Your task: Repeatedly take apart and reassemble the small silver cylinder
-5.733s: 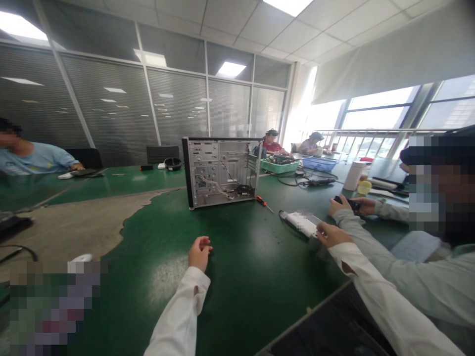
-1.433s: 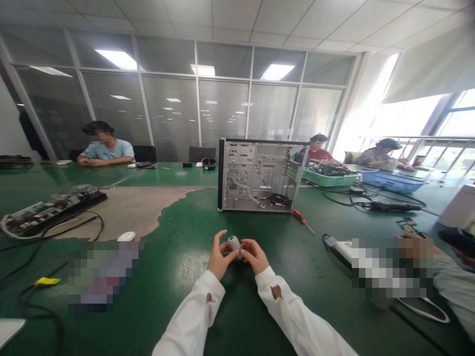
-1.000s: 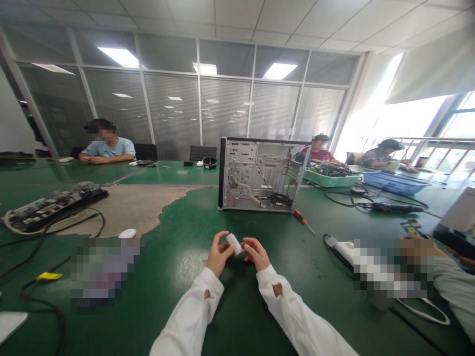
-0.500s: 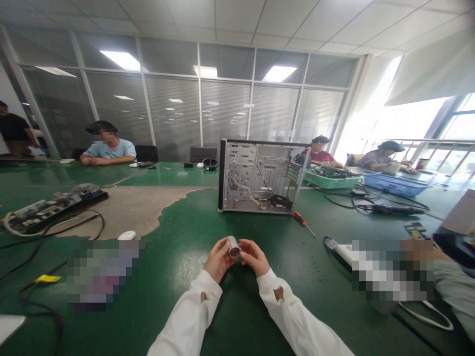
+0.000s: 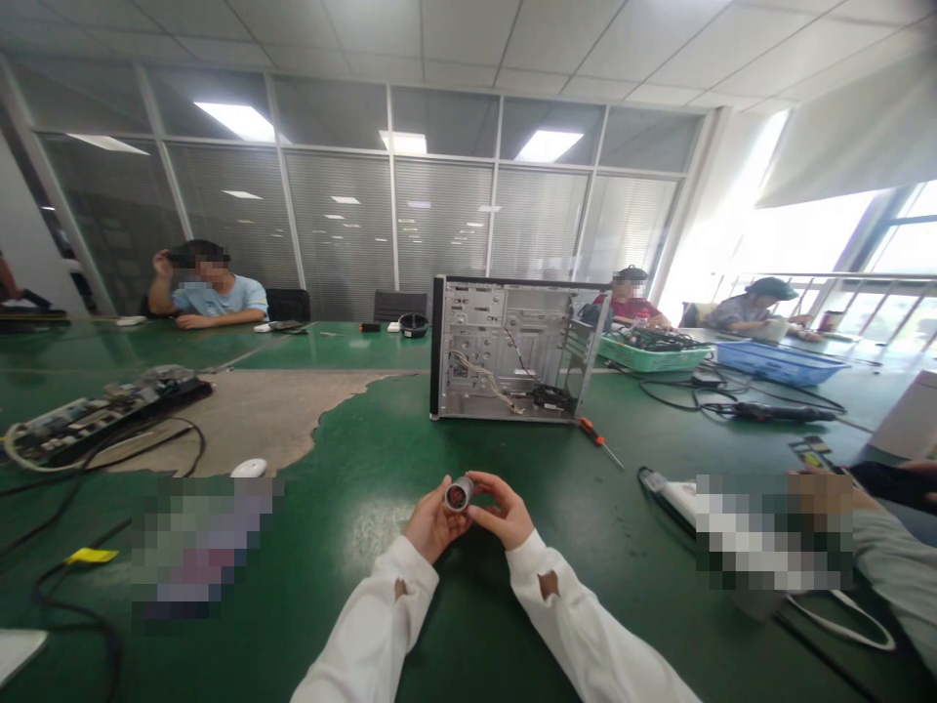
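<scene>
Just above the table, I hold a short grey metal cylinder [image 5: 459, 495]. Its open round end is tilted toward me, and dark reddish parts show inside, too small to name. My left hand [image 5: 430, 524] grips it from the left, thumb on the side and other fingers below. From the right, my right hand [image 5: 505, 510] closes thumb and forefinger on its side. Beyond both hands stands an open computer case [image 5: 512, 347], with loose cables inside its metal frame. An orange-handled screwdriver [image 5: 596, 439] lies by the case's right corner.
At left are a strip of electronics [image 5: 117, 410] with black cables and a white mouse [image 5: 249, 469]. Farther right stand a green basket [image 5: 651, 359] and a blue basket [image 5: 780, 366]. A neighbour's hand [image 5: 820, 503] and sleeve are at the right edge. Other people sit across the table.
The cylinder has turned so its open end faces me more directly. My right thumb and forefinger have moved left onto it. Across the table, a person has raised a hand to their headgear.
</scene>
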Action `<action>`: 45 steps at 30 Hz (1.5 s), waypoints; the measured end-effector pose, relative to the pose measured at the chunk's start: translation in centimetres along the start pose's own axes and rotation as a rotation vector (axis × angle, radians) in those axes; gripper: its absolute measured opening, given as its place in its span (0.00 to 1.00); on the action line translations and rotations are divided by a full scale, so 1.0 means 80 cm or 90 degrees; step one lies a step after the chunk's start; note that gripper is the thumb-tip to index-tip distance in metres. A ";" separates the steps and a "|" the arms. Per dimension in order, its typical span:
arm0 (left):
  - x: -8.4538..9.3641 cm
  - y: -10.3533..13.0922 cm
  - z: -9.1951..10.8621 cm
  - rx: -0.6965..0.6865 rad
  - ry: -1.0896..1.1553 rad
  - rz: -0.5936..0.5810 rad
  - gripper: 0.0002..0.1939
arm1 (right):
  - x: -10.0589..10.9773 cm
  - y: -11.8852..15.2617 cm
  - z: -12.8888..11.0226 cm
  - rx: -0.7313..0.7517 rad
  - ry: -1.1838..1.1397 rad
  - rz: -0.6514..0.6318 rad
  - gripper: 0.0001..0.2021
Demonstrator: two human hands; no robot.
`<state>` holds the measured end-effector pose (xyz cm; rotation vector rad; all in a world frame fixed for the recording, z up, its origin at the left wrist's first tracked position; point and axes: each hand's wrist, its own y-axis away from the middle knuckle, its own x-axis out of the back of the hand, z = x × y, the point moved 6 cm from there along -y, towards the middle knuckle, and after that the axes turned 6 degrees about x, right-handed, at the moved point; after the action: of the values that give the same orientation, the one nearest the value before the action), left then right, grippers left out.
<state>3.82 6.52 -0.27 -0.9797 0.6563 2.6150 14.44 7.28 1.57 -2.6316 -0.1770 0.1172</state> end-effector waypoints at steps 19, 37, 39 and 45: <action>-0.016 0.006 -0.012 0.073 -0.060 -0.114 0.20 | -0.011 0.008 -0.068 0.210 0.280 -0.066 0.16; -0.019 0.014 -0.019 0.178 0.026 -0.185 0.20 | 0.025 -0.004 -0.004 -0.041 -0.014 0.112 0.20; -0.015 0.012 -0.017 0.164 0.043 -0.171 0.19 | 0.030 -0.005 0.004 -0.061 -0.030 0.141 0.21; -0.005 0.006 -0.009 0.101 0.070 -0.092 0.13 | 0.038 -0.002 0.035 -0.170 -0.132 0.222 0.22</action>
<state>4.33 5.68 -0.30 -1.0836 0.7765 2.3589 17.10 9.21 -0.92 -2.8897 0.2147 0.5192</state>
